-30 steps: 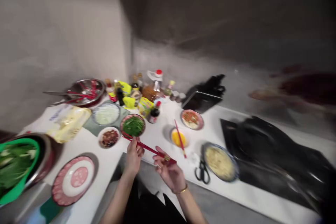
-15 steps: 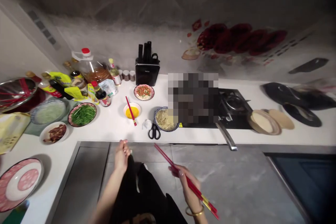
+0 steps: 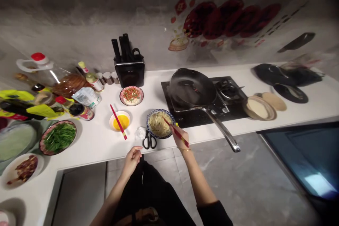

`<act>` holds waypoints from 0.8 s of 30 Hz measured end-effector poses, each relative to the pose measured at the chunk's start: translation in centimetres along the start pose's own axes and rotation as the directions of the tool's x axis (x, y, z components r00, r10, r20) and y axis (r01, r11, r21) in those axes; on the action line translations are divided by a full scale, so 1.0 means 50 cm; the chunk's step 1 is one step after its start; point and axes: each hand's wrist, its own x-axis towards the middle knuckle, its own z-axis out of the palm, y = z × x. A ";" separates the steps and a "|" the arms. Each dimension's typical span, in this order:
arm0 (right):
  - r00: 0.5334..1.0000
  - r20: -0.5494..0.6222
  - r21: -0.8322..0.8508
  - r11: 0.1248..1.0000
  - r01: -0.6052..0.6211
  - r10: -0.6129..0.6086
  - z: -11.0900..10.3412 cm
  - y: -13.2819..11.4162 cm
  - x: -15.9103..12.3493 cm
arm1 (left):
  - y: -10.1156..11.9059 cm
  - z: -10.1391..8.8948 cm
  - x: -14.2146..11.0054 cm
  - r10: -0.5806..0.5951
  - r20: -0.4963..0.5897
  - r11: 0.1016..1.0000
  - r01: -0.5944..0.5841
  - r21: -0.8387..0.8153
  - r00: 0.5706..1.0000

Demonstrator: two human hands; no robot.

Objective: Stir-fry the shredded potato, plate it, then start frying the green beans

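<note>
The right hand (image 3: 182, 134) holds the chopsticks (image 3: 184, 142), its fingers closed narrowly around the upper part. The tips point to 10 o'clock and reach over the strands (image 3: 156, 122) in the blue bowl (image 3: 159, 136), which stands on the worktop (image 3: 100, 146) near its front edge. The chopsticks are probably light and stiff, but smooth, so a hold well above the tips seems right. The strands look soft and perhaps slippery; a gentle pinch would suit them. The left hand (image 3: 132, 158) has bent fingers; whether they hold anything, I cannot tell.

Counting from the blue bowl, the black pan (image 3: 200, 93) is at 2 o'clock, with little visible inside. At 9 o'clock, a small bowl (image 3: 111, 123) contains yellow liquid (image 3: 124, 120), with another pair (image 3: 115, 113) laid across it; farther the same way is a bowl of greens (image 3: 59, 137). At 10 o'clock, a dish holds red and white bits (image 3: 131, 95).
</note>
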 end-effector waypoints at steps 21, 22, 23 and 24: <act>0.873 0.002 0.575 0.714 -0.400 0.487 -0.008 0.103 -0.029 | 0.081 0.088 0.257 0.119 -0.010 0.906 -0.105 0.411 0.993; 0.864 0.013 0.608 0.682 -0.407 0.504 -0.005 0.112 -0.026 | 0.083 0.090 0.262 0.145 -0.015 0.901 -0.125 0.416 0.989; 0.859 0.034 0.629 0.657 -0.415 0.511 -0.001 0.120 -0.024 | 0.084 0.093 0.268 0.170 -0.017 0.897 -0.148 0.417 0.985; 0.859 0.059 0.645 0.637 -0.422 0.509 0.004 0.127 -0.021 | 0.084 0.097 0.272 0.195 -0.015 0.894 -0.172 0.415 0.981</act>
